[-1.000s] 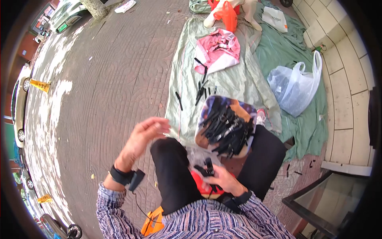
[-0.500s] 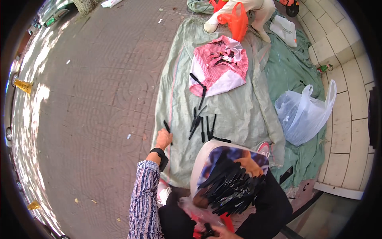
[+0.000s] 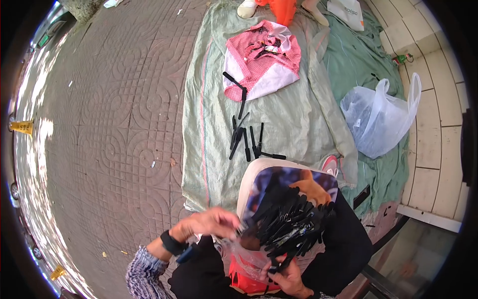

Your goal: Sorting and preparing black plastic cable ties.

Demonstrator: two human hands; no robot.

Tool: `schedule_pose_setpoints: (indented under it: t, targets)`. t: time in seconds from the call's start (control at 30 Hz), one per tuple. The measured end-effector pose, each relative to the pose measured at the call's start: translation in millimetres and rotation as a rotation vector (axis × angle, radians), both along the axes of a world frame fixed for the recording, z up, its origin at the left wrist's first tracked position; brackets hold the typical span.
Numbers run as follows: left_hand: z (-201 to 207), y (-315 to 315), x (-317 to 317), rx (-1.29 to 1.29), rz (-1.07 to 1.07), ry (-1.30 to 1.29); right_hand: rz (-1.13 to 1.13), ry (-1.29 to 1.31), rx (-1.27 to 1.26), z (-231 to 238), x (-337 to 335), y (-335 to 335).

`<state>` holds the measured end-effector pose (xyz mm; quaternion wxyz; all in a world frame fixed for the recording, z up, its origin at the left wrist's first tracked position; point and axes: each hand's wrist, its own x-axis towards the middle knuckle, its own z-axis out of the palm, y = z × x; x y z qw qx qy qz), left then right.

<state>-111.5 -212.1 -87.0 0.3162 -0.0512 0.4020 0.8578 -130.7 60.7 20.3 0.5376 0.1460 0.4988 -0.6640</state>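
Note:
My left hand [image 3: 213, 223], blurred, is at the near side of a padded seat with a printed picture [image 3: 259, 182]. Its fingers are closed at the tips, where a small dark item is too smeared to make out. Lower down, my right hand [image 3: 291, 280] grips a small black stick-like piece [image 3: 273, 267] beside a clear plastic bag [image 3: 251, 261] with red in it. A heap of slim black pieces [image 3: 294, 224] covers much of the seat, between my knees. More black sticks [image 3: 246, 144] lie on the pale green woven sheet [image 3: 199, 149] beyond.
A pink-and-white checked cloth [image 3: 269, 74] with dark bits on it lies farther out. To the right stand a translucent white bag [image 3: 381, 119] and a tiled wall [image 3: 433, 134]. Another person's foot [image 3: 247, 9] and an orange bag [image 3: 282, 11] are at the far end.
My left hand has come back from the sheet's left edge toward the seat. The black stick it was touching no longer lies there. My right hand has risen farther into view.

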Motion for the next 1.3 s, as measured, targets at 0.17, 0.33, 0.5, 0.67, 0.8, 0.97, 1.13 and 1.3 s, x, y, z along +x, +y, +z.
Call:
schedule_pose_setpoints:
  t: [0.17,0.33,0.5,0.67,0.8,0.97,1.13,1.3]
  targets:
    - [48.6,40.8,-14.9,-0.132,-0.333,0.151,0.072,0.356,-0.110,0.3,4.1,-5.5]
    - [86.4,68.0,-30.9,-0.274,-0.288,0.351,0.009,0.537,0.190,6.2,4.0,3.3]
    - [41.3,-6.0,-91.3,-0.203,0.143,0.277,0.191,0.807,-0.396,13.7,-40.9,-6.2]
    - [-139.1,-67.0,-128.5,-1.240,0.383,0.014,0.414,0.310,-0.559,22.4,-46.0,-23.5]
    - [-183.9,-35.4,-159.4,-1.790,0.240,0.089,0.417,0.335,-0.533,2.4,-34.4,-17.6]
    - [-225.2,-22.3,-166.6,-1.857,0.183,0.058,0.323,0.364,-0.471,3.1,-43.6,-17.8]
    - [-168.1,-67.7,-115.6,-0.914,0.365,-0.161,0.242,0.321,-0.364,-1.3,-23.1,4.6]
    - [-6.7,-67.4,-74.1,-0.887,0.120,0.032,0.312,0.643,0.199,35.2,-41.0,0.0]
